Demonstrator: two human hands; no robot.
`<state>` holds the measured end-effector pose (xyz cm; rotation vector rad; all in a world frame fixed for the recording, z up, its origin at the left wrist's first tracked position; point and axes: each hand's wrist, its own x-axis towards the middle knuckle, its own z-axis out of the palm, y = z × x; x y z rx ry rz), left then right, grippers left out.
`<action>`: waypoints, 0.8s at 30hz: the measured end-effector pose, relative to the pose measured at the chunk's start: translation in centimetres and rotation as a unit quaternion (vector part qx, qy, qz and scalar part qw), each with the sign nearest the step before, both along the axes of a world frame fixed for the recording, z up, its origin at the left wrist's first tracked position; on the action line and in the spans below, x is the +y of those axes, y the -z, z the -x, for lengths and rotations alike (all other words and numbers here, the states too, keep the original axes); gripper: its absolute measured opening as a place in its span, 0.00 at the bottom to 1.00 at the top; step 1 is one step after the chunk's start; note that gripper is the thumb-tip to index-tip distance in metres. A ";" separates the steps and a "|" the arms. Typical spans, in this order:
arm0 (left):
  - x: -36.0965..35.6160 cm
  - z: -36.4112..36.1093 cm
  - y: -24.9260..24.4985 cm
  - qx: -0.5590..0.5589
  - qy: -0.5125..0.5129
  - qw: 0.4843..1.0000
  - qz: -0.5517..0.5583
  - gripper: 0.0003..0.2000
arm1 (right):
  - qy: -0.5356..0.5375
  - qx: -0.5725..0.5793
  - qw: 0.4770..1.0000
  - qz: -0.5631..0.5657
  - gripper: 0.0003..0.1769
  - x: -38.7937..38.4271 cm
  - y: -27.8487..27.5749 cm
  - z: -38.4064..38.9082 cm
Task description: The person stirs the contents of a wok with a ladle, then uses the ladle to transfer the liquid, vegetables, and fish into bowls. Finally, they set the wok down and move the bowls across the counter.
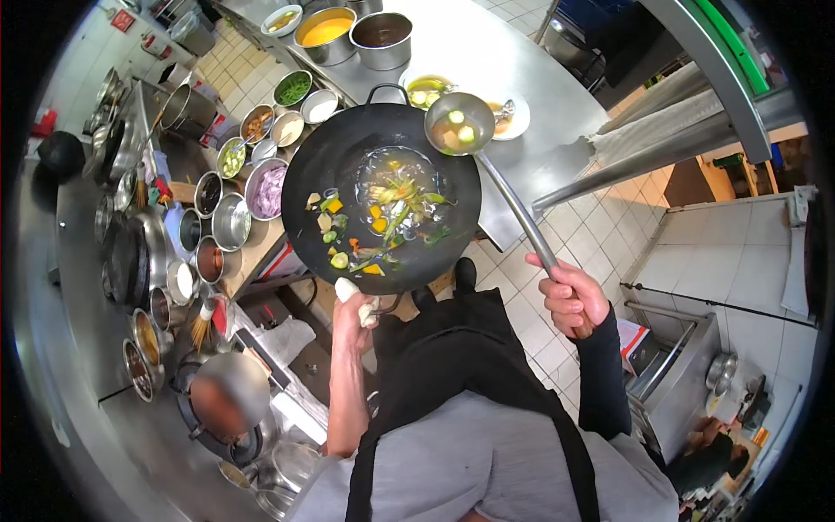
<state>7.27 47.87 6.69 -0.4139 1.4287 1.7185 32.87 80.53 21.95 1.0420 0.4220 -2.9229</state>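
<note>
My left hand [350,320] is closed around the near handle of a black wok [322,170], with a white cloth [346,288] between palm and handle. Inside the wok lie cut vegetables [396,196] in a little clear liquid, with yellow, green and pale pieces. In my right hand [570,296] is the handle of a long metal ladle [513,202]. Its bowl hangs over the wok's far right rim, carrying broth and several pale green slices. Just beyond it, partly covered by the ladle, a bowl of soup [424,80] stands beside a white plate [522,116].
A steel table [548,96] bears a pot of yellow liquid [327,50] and a pot of dark liquid [383,57]. To the left are several ingredient bowls, including chopped purple onion [268,190] and chopped greens [293,88]. A stove burner [183,383] sits lower left.
</note>
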 end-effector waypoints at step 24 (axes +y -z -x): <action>-0.3 0.4 0.1 0.016 0.002 1.000 -0.004 0.09 | -0.165 -0.194 0.760 -0.598 0.31 -1.3 7.1 2.8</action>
